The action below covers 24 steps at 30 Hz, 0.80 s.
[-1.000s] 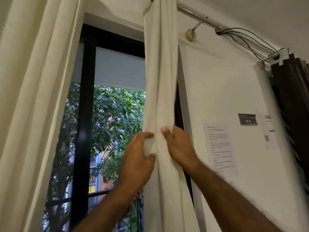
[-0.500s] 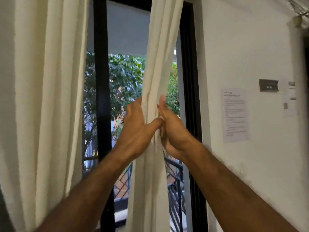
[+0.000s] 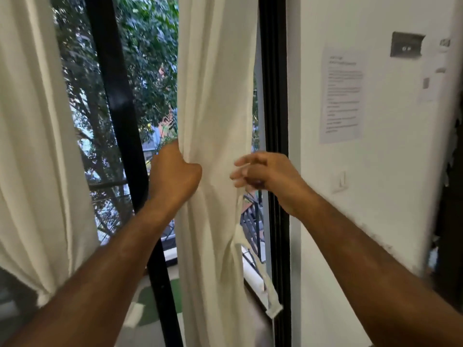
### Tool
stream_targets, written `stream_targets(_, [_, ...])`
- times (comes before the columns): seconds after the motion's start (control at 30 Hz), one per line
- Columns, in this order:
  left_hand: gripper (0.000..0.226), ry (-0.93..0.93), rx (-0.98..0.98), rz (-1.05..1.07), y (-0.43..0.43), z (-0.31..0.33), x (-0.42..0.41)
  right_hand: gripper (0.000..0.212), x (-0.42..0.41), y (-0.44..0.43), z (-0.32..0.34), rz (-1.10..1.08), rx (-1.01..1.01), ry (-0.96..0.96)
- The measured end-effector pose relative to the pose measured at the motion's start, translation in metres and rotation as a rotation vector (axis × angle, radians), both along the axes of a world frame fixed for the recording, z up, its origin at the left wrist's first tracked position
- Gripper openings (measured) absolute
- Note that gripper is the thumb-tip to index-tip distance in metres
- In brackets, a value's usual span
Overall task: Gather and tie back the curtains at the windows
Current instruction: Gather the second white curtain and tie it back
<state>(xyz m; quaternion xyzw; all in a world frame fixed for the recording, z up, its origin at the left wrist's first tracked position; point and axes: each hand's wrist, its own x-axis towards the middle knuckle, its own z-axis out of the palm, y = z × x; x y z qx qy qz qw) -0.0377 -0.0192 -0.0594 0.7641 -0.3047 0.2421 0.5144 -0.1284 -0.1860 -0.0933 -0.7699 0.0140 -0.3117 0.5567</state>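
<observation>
A cream curtain (image 3: 215, 96) hangs bunched in front of the black-framed window (image 3: 274, 96). My left hand (image 3: 175, 175) grips its left edge at mid height, fingers curled into the cloth. My right hand (image 3: 263, 172) is at the curtain's right edge and pinches a thin cream tie strap (image 3: 258, 266), which runs down from my fingers to a loose end near the frame. A second cream curtain (image 3: 32, 146) hangs at the far left.
A black window mullion (image 3: 117, 108) stands between the two curtains, with trees and a railing outside. The white wall (image 3: 400, 171) to the right carries a printed paper sheet (image 3: 342, 96), a dark socket plate (image 3: 406, 45) and a light switch (image 3: 340, 182).
The view has dropped lower along the curtain. My hands, pressed together around the bunch before, have parted: the left keeps the cloth, the right has come away holding the tie strap.
</observation>
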Motion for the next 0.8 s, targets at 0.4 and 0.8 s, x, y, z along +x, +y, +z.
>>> stream_targets(0.4, [0.026, 0.389, -0.018, -0.315, -0.002, -0.051, -0.004, 0.023, 0.054, -0.019, -0.137, -0.239, 0.465, 0.363])
stream_targets(0.8, [0.064, 0.467, 0.371, -0.36, 0.01, -0.09, 0.042, 0.034, 0.048, 0.022, -0.082, 0.39, 0.703, 0.256])
